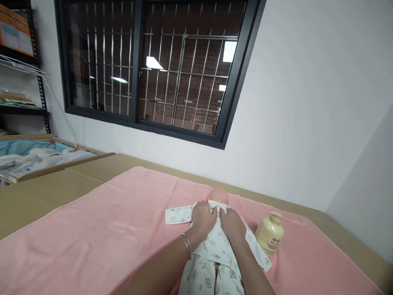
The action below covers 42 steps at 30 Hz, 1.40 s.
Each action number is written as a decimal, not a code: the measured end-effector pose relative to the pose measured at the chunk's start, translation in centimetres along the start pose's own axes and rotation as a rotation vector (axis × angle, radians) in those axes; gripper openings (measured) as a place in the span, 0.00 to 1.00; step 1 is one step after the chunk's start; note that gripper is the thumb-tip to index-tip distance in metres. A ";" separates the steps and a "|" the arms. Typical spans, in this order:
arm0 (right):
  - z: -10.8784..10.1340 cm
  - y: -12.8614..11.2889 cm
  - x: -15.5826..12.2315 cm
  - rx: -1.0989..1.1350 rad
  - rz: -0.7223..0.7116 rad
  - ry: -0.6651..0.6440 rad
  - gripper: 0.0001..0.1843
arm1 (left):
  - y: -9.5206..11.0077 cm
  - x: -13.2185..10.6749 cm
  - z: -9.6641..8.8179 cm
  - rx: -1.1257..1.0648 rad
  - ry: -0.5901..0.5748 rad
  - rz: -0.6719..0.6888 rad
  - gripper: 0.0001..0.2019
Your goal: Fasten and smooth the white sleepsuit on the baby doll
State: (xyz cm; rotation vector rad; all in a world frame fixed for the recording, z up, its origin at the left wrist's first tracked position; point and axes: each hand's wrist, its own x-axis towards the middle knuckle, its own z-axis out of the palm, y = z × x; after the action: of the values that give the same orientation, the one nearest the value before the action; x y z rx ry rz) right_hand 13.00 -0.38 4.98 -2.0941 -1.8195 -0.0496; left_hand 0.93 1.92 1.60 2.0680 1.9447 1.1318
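Observation:
A baby doll lies on its back on a pink blanket (101,229), its smooth round head (219,195) partly showing above the collar. It wears a white baby shirt (215,248) with small green and pink prints, sleeves spread to both sides. Matching baby trousers (199,275) cover the lower body. My left hand (203,217) grips the shirt at the upper chest, left of the middle. Close beside it, my right hand (232,225) pinches the shirt near the collar on the right. The exact hold of the fingertips is partly hidden.
A cream pump-less bottle (270,233) stands on the blanket right of the doll, near the right sleeve. The wooden tabletop (61,186) meets the wall behind. At left are a wooden crib (70,164) with cloths and a black shelf (23,110). A barred window (139,61) is above.

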 end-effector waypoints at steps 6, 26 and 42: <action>0.7 1.6 1.3 0.072 -0.148 -0.039 0.23 | -0.8 1.0 -0.2 -0.064 -0.100 0.134 0.19; 0.1 1.3 1.4 -0.001 -0.130 -0.118 0.26 | -0.9 1.3 0.0 -0.183 -0.130 0.195 0.15; -0.4 0.2 0.4 -0.009 -0.058 -0.034 0.24 | -0.8 0.7 -0.1 -0.118 -0.093 0.137 0.15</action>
State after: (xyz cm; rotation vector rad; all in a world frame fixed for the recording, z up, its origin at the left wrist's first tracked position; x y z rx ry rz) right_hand 13.32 -0.08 5.40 -2.0600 -1.9033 -0.0376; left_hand 0.17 2.67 1.62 2.1765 1.6759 1.1231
